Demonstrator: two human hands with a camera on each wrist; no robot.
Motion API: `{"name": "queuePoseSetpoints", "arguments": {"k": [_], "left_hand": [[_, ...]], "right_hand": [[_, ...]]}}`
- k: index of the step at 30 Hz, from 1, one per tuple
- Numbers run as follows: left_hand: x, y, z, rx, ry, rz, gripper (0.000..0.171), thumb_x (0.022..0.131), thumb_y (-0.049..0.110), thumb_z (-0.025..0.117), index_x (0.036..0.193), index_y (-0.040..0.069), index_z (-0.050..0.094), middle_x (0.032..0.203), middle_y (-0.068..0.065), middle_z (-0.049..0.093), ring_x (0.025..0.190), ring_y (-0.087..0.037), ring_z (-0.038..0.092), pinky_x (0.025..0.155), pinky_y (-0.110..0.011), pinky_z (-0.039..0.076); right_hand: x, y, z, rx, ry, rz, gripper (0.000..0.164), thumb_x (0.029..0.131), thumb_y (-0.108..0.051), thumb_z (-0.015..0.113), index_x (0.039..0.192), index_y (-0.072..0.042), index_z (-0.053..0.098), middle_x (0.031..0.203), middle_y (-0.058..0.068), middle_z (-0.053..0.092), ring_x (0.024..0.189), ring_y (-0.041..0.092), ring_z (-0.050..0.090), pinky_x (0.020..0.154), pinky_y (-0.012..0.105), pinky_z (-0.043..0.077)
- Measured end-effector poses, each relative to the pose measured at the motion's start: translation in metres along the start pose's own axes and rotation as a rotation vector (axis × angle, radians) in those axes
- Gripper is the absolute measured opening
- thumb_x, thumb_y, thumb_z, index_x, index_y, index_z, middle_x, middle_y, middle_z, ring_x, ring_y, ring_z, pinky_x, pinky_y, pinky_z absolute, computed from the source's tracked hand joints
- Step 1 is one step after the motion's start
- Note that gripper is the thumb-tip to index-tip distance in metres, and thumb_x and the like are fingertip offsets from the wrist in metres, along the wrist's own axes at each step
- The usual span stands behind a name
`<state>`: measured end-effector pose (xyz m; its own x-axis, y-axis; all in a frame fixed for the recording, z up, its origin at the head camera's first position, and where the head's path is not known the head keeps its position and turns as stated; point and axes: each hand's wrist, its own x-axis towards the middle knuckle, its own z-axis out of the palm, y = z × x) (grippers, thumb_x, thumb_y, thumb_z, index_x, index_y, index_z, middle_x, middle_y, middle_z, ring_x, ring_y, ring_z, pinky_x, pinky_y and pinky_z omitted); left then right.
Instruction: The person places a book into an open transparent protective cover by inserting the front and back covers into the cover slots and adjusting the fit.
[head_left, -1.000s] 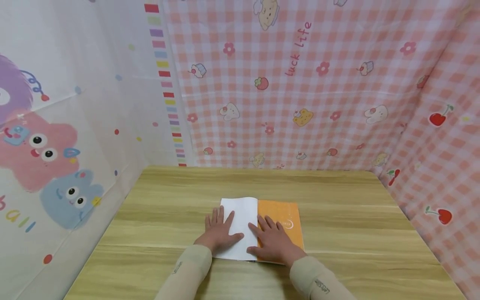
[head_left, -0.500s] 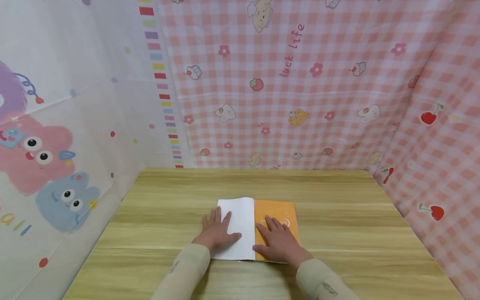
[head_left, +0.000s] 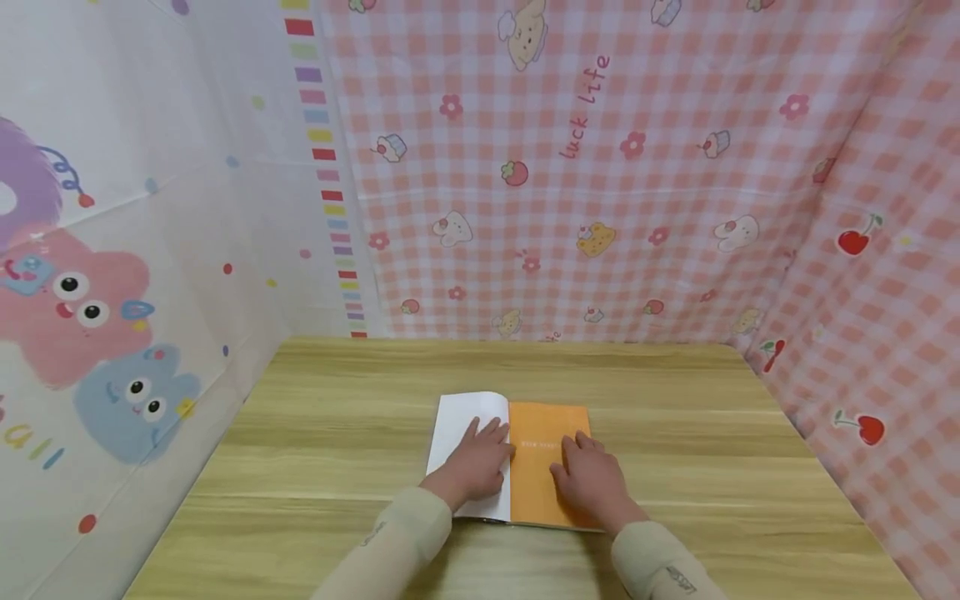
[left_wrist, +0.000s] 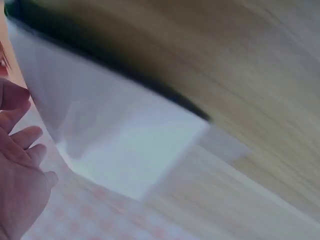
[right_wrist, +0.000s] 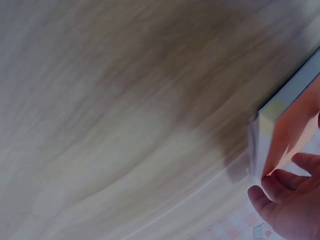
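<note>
An open book lies on the table, its left page white [head_left: 459, 417] and its right page plain orange [head_left: 534, 487] with a small line of white print. My left hand [head_left: 477, 462] rests across the white page, fingertips close to the fold. At the outer right edge of the orange page is my right hand [head_left: 597, 481], thumb over the page and fingers reaching along the edge. In the right wrist view, the fingertips of that hand [right_wrist: 295, 205] are right at the corner of the thick page block [right_wrist: 267, 132]. The left wrist view shows the white page [left_wrist: 115, 125] beside loosely bent fingers.
The wood-grain table [head_left: 337, 400] extends around the book on all sides. A pink checked cloth [head_left: 555, 200] hangs behind it and along the right. On the left hangs a white cloth [head_left: 247, 217] with cartoon figures.
My left hand has slid right from the outer part of the white page to beside the fold. My right hand has moved from the fold out to the orange page's right edge.
</note>
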<state>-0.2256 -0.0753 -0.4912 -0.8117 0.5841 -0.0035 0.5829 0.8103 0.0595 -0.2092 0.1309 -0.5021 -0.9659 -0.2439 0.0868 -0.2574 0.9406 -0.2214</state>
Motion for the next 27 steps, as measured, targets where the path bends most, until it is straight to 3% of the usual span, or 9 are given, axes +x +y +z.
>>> {"name": "queuePoseSetpoints", "arguments": {"k": [3, 7, 10, 19, 27], "left_hand": [[0.000, 0.015, 0.004, 0.100, 0.042, 0.078, 0.029, 0.089, 0.029, 0.058, 0.111, 0.013, 0.068, 0.133, -0.009, 0.057, 0.128, -0.026, 0.042, 0.108, -0.050, 0.032], [-0.004, 0.033, 0.008, 0.164, 0.059, 0.112, 0.060, 0.085, 0.063, 0.052, 0.117, 0.014, 0.064, 0.125, -0.008, 0.059, 0.117, -0.024, 0.048, 0.096, -0.041, 0.039], [-0.006, 0.042, 0.010, 0.173, 0.055, 0.112, 0.079, 0.077, 0.076, 0.049, 0.125, 0.015, 0.059, 0.127, -0.011, 0.057, 0.113, -0.024, 0.048, 0.088, -0.038, 0.040], [-0.007, 0.045, 0.018, 0.229, 0.066, 0.130, 0.084, 0.076, 0.078, 0.048, 0.132, 0.015, 0.055, 0.130, -0.012, 0.057, 0.112, -0.025, 0.049, 0.085, -0.038, 0.040], [-0.008, 0.046, 0.021, 0.285, 0.133, 0.170, 0.081, 0.078, 0.078, 0.045, 0.124, 0.012, 0.058, 0.117, -0.012, 0.062, 0.099, -0.023, 0.053, 0.077, -0.033, 0.043]], "right_hand": [[0.000, 0.006, -0.003, 0.004, 0.058, 0.041, 0.046, 0.091, -0.024, 0.057, 0.124, 0.008, 0.057, 0.127, 0.032, 0.055, 0.115, 0.047, 0.049, 0.088, 0.062, 0.046], [0.000, 0.013, -0.007, 0.009, 0.106, 0.081, 0.043, 0.090, -0.019, 0.056, 0.123, 0.010, 0.056, 0.123, 0.033, 0.058, 0.110, 0.048, 0.051, 0.088, 0.062, 0.046], [0.000, 0.016, -0.008, 0.010, 0.110, 0.098, 0.044, 0.090, -0.017, 0.056, 0.124, 0.011, 0.055, 0.123, 0.034, 0.057, 0.110, 0.049, 0.051, 0.088, 0.063, 0.045], [0.000, 0.018, -0.006, 0.024, 0.119, 0.108, 0.043, 0.091, -0.016, 0.055, 0.126, 0.010, 0.055, 0.122, 0.032, 0.058, 0.108, 0.048, 0.052, 0.086, 0.062, 0.046], [0.002, 0.019, -0.004, 0.048, 0.134, 0.125, 0.042, 0.091, -0.015, 0.055, 0.126, 0.009, 0.055, 0.119, 0.031, 0.060, 0.106, 0.046, 0.053, 0.087, 0.060, 0.047]]}}
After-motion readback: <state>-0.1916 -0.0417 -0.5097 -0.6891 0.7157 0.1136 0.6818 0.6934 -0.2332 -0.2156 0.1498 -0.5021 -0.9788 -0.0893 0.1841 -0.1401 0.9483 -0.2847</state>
